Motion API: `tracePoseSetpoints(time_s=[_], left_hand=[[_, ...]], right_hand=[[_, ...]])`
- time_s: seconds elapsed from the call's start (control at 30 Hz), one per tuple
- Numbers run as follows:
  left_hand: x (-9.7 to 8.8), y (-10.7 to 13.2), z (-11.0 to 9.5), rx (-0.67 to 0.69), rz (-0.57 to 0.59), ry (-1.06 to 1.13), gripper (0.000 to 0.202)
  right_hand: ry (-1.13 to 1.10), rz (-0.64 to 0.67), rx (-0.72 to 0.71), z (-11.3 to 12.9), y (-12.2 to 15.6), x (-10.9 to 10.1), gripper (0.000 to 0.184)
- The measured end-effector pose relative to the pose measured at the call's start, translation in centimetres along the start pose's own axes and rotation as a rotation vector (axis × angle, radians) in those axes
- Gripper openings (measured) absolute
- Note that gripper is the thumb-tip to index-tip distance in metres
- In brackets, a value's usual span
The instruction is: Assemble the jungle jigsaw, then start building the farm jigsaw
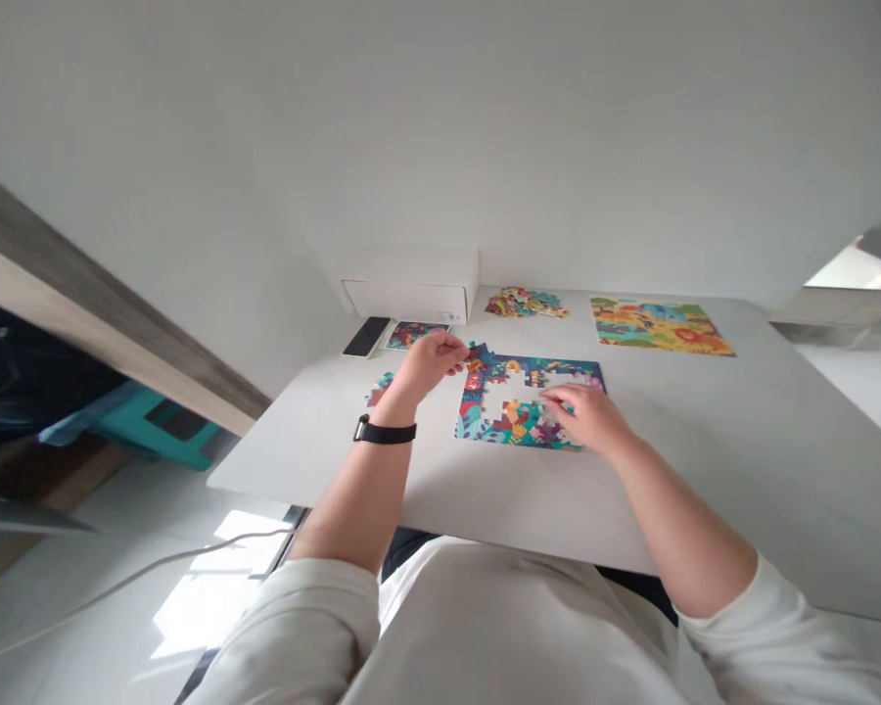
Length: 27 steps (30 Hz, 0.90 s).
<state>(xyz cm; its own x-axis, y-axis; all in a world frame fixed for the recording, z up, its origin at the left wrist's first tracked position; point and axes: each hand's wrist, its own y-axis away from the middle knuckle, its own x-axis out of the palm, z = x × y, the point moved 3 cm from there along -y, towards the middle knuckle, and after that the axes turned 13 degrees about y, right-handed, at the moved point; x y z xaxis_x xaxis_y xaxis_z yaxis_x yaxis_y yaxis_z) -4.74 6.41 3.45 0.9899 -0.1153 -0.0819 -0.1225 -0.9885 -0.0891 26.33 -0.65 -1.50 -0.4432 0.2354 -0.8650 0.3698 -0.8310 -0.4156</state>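
Observation:
A jigsaw puzzle (514, 443) with a colourful sea scene lies partly assembled on the white table, its border largely joined around a pale open middle. My left hand (435, 364), with a black band on the wrist, is at the puzzle's upper left corner. Its fingers are pinched on a small dark blue and orange puzzle piece (477, 352). Over the right part of the puzzle rests my right hand (585, 413), fingers stretched toward the pale middle. I make out nothing held in it. A few loose pieces (379, 388) lie left of the puzzle, partly behind my left forearm.
Behind the puzzle stand a white box (411, 296) and a pile of puzzle pieces (527, 302). A phone (366, 336) lies beside a small picture card (415, 334). An animal puzzle (657, 326) lies at the back right. A teal stool (158, 426) stands on the floor left.

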Motion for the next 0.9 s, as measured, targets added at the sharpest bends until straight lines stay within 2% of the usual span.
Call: tracePoseSetpoints(time_s=[0.1, 0.17, 0.3, 0.47, 0.6, 0.8, 0.9], left_hand=[[4.6, -0.4, 0.6, 0.023, 0.1, 0.041, 0.034], [6.8, -0.2, 1.1, 0.033, 0.157, 0.065, 0.036], [9.1, 0.5, 2.7, 0.05, 0.182, 0.115, 0.042], [9.8, 1.1, 4.4, 0.013, 0.224, 0.141, 0.047], [9.6, 1.5, 4.1, 0.025, 0.245, 0.121, 0.042], [7.7, 1.4, 3.1, 0.085, 0.078, -0.033, 0.039], [7.7, 1.3, 3.3, 0.083, 0.083, -0.023, 0.044]], right_hand=[[-0.065, -0.052, 0.068, 0.2, -0.2, -0.4, 0.029], [-0.118, -0.071, 0.109, 0.3, -0.3, -0.5, 0.036], [-0.26, -0.096, 0.2, 0.2, -0.4, 0.0, 0.036], [-0.471, -0.057, 0.313, -0.5, -0.4, 2.0, 0.035], [-0.577, -0.034, 0.379, -0.8, -0.6, 3.0, 0.034], [-0.696, -0.054, 0.448, -1.2, -0.8, 2.8, 0.038], [-0.736, -0.054, 0.477, -1.3, -0.8, 2.8, 0.04]])
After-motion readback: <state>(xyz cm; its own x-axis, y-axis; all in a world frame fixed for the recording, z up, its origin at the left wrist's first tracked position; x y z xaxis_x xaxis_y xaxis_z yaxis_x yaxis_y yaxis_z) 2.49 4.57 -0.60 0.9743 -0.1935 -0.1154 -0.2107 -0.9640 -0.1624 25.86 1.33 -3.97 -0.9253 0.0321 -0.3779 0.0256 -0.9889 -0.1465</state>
